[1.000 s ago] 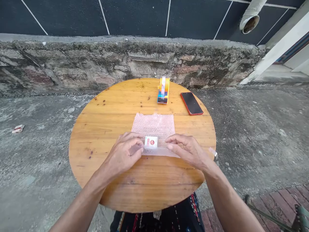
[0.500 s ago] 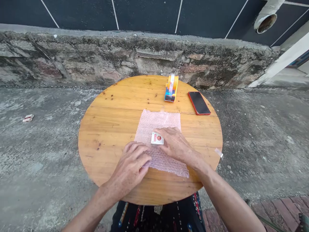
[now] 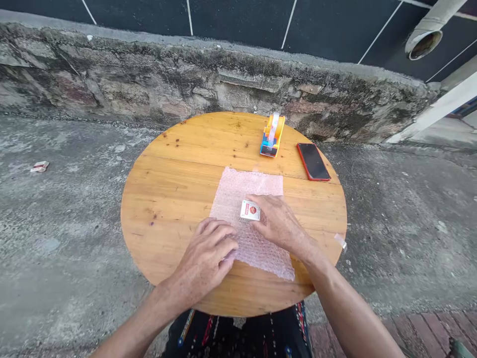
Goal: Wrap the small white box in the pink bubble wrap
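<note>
A small white box (image 3: pixel 250 210) with red print is over the middle of a sheet of pinkish bubble wrap (image 3: pixel 248 181). My right hand (image 3: pixel 278 221) grips the box from its right side, thumb at the near edge and fingers at the far edge. The wrap lies flat on a round wooden table (image 3: pixel 167 184). At the sheet's left edge rests my left hand (image 3: pixel 210 251), palm down, with loosely bent fingers and nothing visible in them. Its fingertips reach onto the wrap, left of the box and nearer to me.
A yellow and blue tape dispenser (image 3: pixel 272 136) stands at the table's far side. Right of it lies a phone (image 3: pixel 313 161) with a red edge. A strip of clear tape (image 3: pixel 340 241) hangs on the table's right rim. Behind is a stone ledge (image 3: pixel 149 84).
The view has tilted a little, shifting the whole scene. The box has moved very slightly to the right with my right hand. My left hand stays at the wrap's left edge.
</note>
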Motion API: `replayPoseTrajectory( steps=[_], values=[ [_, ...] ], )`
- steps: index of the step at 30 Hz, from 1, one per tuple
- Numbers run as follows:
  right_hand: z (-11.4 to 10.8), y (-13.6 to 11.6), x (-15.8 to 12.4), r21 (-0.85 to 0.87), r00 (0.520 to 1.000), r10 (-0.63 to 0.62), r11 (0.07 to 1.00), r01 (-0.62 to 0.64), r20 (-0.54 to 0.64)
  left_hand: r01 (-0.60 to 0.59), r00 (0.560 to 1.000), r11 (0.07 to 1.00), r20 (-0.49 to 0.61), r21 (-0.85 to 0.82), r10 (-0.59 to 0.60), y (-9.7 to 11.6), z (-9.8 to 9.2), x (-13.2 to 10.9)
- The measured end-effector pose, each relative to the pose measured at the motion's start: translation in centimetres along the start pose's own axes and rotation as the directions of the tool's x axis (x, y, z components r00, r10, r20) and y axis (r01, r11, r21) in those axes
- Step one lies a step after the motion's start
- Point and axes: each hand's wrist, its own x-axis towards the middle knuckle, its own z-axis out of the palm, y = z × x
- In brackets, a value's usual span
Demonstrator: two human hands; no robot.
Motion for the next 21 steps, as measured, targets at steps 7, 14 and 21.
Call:
replayPoseTrajectory(
  steps=[7, 14, 21],
  values=[
    [0.1, 0.1, -0.2, 0.029, 1.0, -0.017, 0.999, 0.017, 0.007, 0.006, 1.0, 1.0, -0.014, 0.002, -0.006, 0.4, 0.0, -0.1],
    [-3.4, -0.5, -3.5, 0.283, 0.997, 0.044, 0.959, -0.025, -0.064, 0.057, 0.997, 0.998, -0.043, -0.04, -0.059, 0.2, -0.4, 0.8],
    [-2.7, -1.2, -4.5, 0.179, 0.985, 0.139, 0.976, -0.12, -0.099, 0.125, 0.992, 0.992, -0.013, 0.003, -0.125, -1.1, -1.1, 3.9]
  ],
)
